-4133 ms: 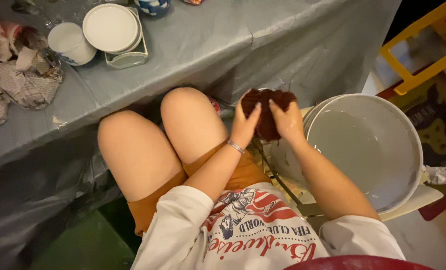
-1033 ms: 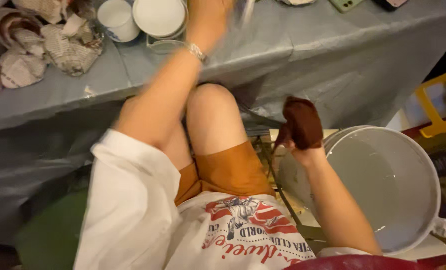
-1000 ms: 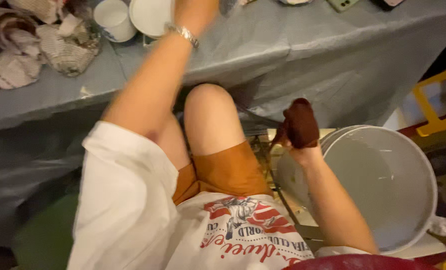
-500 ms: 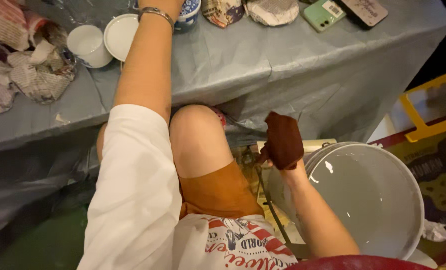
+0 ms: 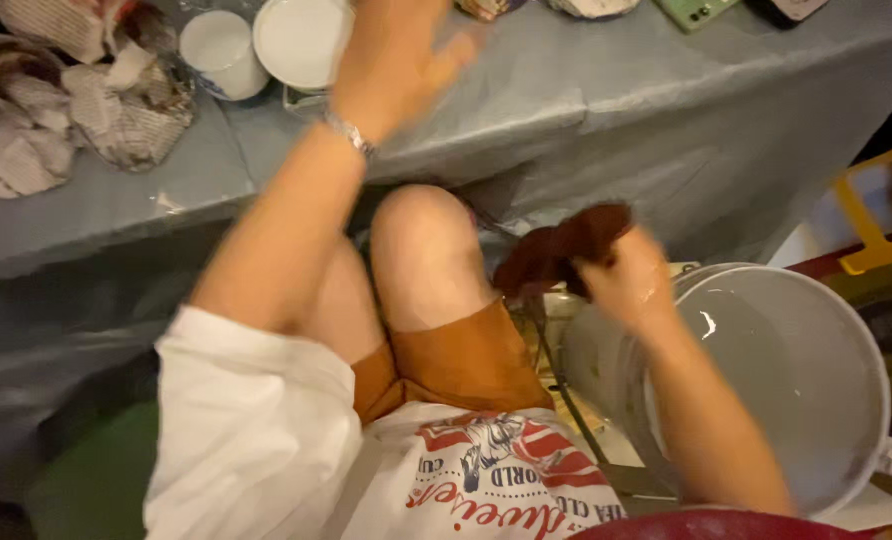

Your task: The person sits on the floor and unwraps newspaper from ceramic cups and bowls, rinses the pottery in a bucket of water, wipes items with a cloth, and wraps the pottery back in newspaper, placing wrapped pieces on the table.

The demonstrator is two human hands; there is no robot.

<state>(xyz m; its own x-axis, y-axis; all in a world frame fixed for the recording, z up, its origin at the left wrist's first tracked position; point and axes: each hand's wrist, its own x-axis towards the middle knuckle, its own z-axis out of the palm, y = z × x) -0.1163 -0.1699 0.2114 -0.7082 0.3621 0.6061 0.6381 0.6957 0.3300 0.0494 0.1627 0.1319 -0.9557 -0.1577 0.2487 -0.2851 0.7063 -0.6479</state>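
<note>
My right hand (image 5: 634,285) grips a dark reddish-brown sponge (image 5: 564,252) beside the rim of a white bucket (image 5: 846,330) that holds cloudy water. My left hand (image 5: 396,55) is raised over the grey-covered table (image 5: 586,90), fingers spread, holding nothing; a bracelet sits on its wrist. It hovers just right of a white plate (image 5: 301,40) and a white cup (image 5: 218,50). My bare knees (image 5: 421,240) are under the table edge.
Crumpled newspaper-wrapped items (image 5: 76,110) lie at the table's left. A green device (image 5: 701,10) and other small objects sit along the far edge. A yellow frame (image 5: 871,220) stands to the right. A dark red rim (image 5: 716,525) shows at the bottom.
My left hand left the sponge and reached up over the table, now pulled back slightly with fingers open. My right hand alone holds the sponge, lowered toward the bucket.
</note>
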